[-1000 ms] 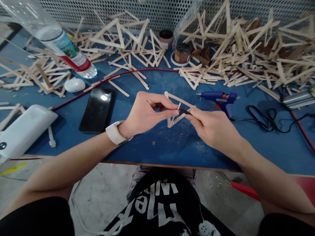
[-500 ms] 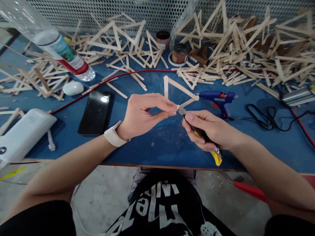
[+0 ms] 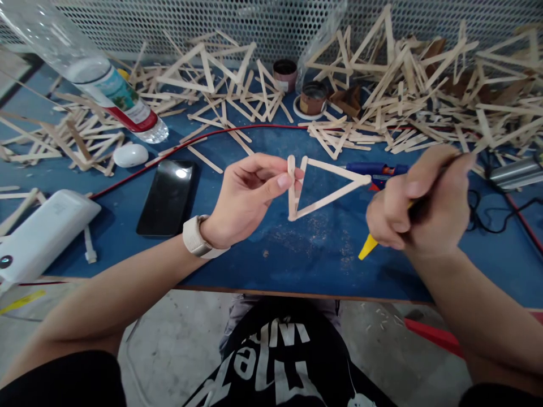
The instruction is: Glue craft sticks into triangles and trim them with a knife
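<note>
My left hand (image 3: 244,198) pinches a frame of wooden sticks (image 3: 328,202) by its left side, between thumb and fingers. The frame is a triangle pointing right, with another stick along its left edge, held above the blue table. To the right, my right hand (image 3: 418,206) is blurred and closed around a utility knife (image 3: 368,247); its yellow end sticks out below the fingers, and its blade cannot be made out. Behind the right hand lies a blue glue gun (image 3: 367,168), partly covered by that hand.
Loose sticks and stick triangles (image 3: 399,102) pile along the mesh at the back, beside two small pots (image 3: 313,100). A bottle (image 3: 123,99), white case (image 3: 130,155), phone (image 3: 166,198) and power bank (image 3: 48,232) are at left. A red cable (image 3: 203,133) crosses the table (image 3: 241,265).
My right hand has moved right and up with the knife, away from the sticks. The stick frame has turned in my left hand, its tip now pointing right.
</note>
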Available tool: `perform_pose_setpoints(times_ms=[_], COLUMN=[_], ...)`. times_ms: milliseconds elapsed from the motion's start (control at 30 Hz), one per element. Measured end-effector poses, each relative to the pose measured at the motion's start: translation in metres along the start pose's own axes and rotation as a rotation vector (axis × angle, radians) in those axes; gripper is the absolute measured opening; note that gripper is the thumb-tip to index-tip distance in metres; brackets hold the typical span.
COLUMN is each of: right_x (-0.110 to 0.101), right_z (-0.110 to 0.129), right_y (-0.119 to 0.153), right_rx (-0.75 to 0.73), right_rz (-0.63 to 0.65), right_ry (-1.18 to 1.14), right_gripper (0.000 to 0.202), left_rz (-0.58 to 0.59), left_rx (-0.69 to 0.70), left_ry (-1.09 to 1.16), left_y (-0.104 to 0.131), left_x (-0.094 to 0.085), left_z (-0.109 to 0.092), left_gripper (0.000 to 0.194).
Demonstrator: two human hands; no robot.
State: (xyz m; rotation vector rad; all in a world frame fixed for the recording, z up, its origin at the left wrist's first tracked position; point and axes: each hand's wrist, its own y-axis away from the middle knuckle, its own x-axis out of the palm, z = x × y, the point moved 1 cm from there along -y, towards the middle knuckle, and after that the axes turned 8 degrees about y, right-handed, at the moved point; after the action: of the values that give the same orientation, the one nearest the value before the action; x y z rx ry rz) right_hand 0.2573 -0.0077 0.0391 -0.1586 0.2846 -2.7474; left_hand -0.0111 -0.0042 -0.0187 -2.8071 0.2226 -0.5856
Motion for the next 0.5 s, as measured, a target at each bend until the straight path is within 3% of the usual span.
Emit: perform_pose_setpoints(times_ms=[167,367,500], right_x=[-0.004,-0.003,-0.001], right_z=[0.009,-0.004,-0.010], right_y=[-0.003,-0.006,-0.006], right_rx=[-0.006,0.051,0.027], right_rz=[-0.068,-0.159,-0.149], right_ry=[0.012,0.057,0.002], right_gripper=[0.052,0.043,0.041], left_rz=[0.048,0.121,0.175], left_rx=[-0.065,-0.112,-0.172], left_ry=[0.144,0.153,0.167], left_y=[0.002,0.006,0.009], left_x=[0.003,0.009,0.011], left_z=[-0.006,-0.009,-0.009], left_gripper=[0.032,0.038,0.040])
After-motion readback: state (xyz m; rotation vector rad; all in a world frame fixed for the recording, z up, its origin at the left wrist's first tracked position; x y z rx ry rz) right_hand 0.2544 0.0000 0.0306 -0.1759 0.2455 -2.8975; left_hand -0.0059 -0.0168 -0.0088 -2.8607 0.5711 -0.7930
